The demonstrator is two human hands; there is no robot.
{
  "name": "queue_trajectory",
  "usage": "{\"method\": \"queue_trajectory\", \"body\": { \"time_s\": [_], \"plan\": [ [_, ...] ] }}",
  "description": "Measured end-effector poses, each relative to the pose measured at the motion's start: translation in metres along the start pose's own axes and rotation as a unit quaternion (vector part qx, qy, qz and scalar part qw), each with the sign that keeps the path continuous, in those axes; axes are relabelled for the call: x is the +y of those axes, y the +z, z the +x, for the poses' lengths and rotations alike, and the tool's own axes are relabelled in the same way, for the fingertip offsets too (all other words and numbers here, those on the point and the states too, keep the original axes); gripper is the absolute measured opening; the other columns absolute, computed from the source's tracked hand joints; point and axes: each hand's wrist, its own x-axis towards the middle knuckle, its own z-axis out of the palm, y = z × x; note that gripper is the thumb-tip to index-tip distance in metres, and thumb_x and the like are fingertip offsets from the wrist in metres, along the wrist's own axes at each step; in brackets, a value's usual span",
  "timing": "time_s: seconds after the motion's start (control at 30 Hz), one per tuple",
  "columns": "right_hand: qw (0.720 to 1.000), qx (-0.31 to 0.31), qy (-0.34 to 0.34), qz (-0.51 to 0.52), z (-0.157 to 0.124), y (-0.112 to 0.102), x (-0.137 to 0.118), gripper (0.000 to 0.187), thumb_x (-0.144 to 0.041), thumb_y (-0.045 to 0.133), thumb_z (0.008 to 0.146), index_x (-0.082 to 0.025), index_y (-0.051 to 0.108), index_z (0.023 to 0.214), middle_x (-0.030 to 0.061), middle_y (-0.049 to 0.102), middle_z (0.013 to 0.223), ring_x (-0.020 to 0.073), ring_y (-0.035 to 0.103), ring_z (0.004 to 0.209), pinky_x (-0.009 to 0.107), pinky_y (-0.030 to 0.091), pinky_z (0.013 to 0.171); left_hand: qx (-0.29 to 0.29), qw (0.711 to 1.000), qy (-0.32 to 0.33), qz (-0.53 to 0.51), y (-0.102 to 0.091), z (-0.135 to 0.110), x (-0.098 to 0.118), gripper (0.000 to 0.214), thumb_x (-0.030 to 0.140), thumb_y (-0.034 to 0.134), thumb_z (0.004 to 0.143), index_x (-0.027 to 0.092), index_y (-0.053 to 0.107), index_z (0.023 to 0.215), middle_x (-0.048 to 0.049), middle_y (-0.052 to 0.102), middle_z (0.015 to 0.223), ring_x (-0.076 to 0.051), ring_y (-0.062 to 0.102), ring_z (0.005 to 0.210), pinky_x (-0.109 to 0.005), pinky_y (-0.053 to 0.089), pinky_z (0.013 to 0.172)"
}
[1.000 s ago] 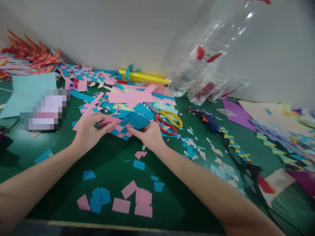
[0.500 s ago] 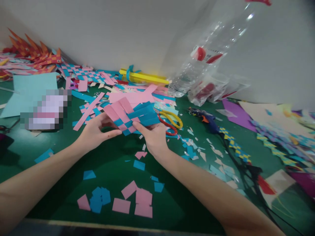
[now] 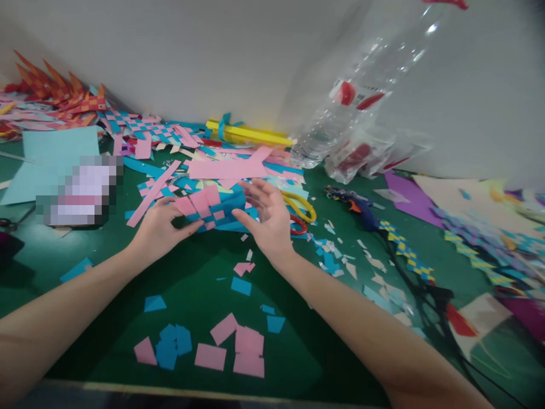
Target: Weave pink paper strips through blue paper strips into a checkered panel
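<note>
A woven piece of pink and blue paper strips (image 3: 206, 211) is held up above the table in the head view. My left hand (image 3: 158, 226) pinches its lower left side between thumb and fingers, at the pink strips. At the other end my right hand (image 3: 270, 221) has thumb and fingers spread apart around the loose blue strip ends; whether the thumb touches them I cannot tell. Behind the right hand lie scissors with yellow and red handles (image 3: 303, 207), partly hidden. Beyond the weave rest wide pink paper strips (image 3: 227, 167).
Cut pink scraps (image 3: 249, 343) and blue scraps (image 3: 168, 347) lie near the front edge. A phone (image 3: 79, 190), blurred out, is on the left. At the back right leans a clear plastic bottle (image 3: 361, 94). A glue gun (image 3: 361, 213) with a dark cable sits on the right.
The woven paper has tilted flatter and lower. My right hand has loosened its pinch on the blue strips and spread its fingers. The left hand still holds on, slightly shifted left.
</note>
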Motion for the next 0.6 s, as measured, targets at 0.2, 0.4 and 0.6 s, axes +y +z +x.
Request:
{"method": "queue_trajectory", "body": {
  "time_s": [0.2, 0.4, 0.6],
  "plan": [
    [0.993, -0.051, -0.086, -0.068, -0.0022, -0.0017, -0.0070, 0.041, -0.033, 0.071, 0.084, -0.029, 0.057, 0.122, 0.0044, 0.067, 0.121, 0.0220, 0.063, 0.112, 0.043, 0.051, 0.099, -0.017, 0.998, 0.050, 0.028, 0.0023, -0.0027, -0.0012, 0.024, 0.038, 0.058, 0.089, 0.025, 0.075, 0.100, -0.0022, 0.078, 0.096, -0.024, 0.070, 0.088, -0.049, 0.048, 0.098],
    [0.984, -0.059, -0.106, -0.133, 0.0000, -0.0025, -0.0059, 0.006, -0.031, 0.071, 0.085, -0.026, 0.070, 0.088, 0.0006, 0.073, 0.089, 0.0203, 0.067, 0.094, 0.042, 0.049, 0.094, -0.013, 0.998, 0.054, 0.030, 0.0045, -0.0025, -0.0057, 0.022, 0.038, 0.058, 0.089, 0.024, 0.074, 0.097, -0.0016, 0.078, 0.094, -0.023, 0.070, 0.089, -0.048, 0.044, 0.102],
    [0.983, -0.077, -0.115, -0.117, 0.0012, -0.0013, -0.0009, 0.004, -0.030, 0.071, 0.085, -0.026, 0.072, 0.084, 0.0003, 0.073, 0.084, 0.0195, 0.066, 0.086, 0.042, 0.047, 0.089, -0.031, 0.999, -0.006, -0.012, 0.0008, -0.0023, 0.0014, 0.033, 0.049, 0.059, 0.086, 0.022, 0.071, 0.102, -0.0060, 0.075, 0.104, -0.028, 0.063, 0.105, -0.044, 0.048, 0.095]
  ]
}}
